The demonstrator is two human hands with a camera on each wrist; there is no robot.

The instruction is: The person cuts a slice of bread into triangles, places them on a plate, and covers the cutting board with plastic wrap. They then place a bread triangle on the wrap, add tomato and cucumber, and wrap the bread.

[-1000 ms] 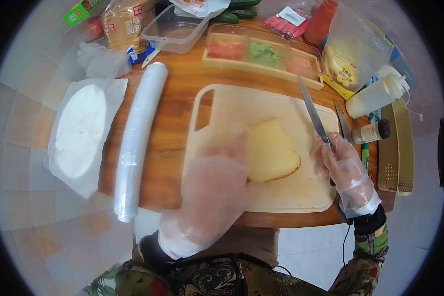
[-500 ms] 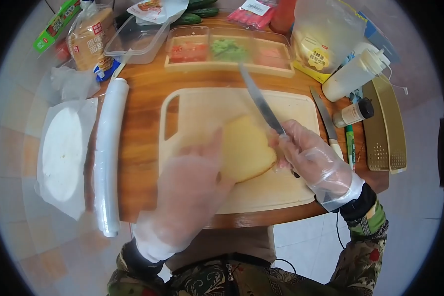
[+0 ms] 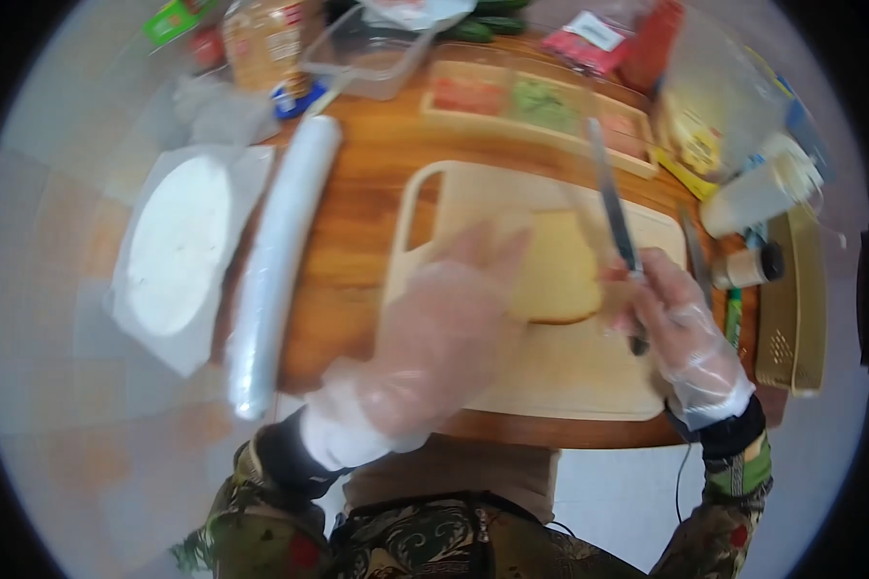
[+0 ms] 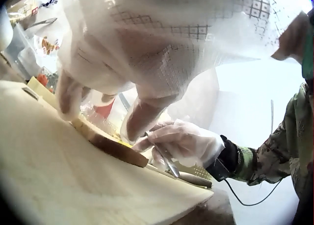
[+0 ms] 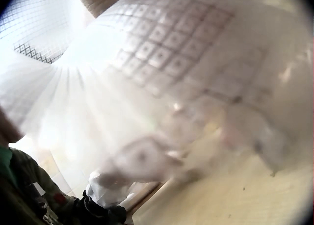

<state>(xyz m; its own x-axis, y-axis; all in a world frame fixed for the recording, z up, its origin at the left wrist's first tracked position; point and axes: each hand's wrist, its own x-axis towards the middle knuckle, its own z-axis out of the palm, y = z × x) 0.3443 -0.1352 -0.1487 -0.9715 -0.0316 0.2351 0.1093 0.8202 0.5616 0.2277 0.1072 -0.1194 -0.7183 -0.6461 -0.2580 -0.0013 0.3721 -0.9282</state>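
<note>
A bread slice [image 3: 560,265] lies flat on the pale cutting board [image 3: 570,381], its brown crust [image 4: 115,149] facing the left wrist camera. My gloved left hand [image 3: 444,318] is at the slice's left side, blurred in the head view. In the left wrist view its spread fingers [image 4: 68,100] reach down to the slice, with the thumb near the other end. To the right of the bread, my gloved right hand [image 3: 686,323] grips a knife [image 3: 608,198], blade pointing away from me. Plastic glove film covers most of the right wrist view.
A roll of plastic wrap [image 3: 285,270] and a white round sheet on paper [image 3: 179,246] lie at left. Behind the board stands a tray of chopped fillings [image 3: 546,106]. A second knife [image 3: 695,256], shaker [image 3: 748,265], squeeze bottle [image 3: 758,198] and basket [image 3: 792,299] line the right.
The bread slice has turned so its lower crust runs more level. My left hand has shifted along with it, while my right hand keeps hold of the knife. The head view has swung.
</note>
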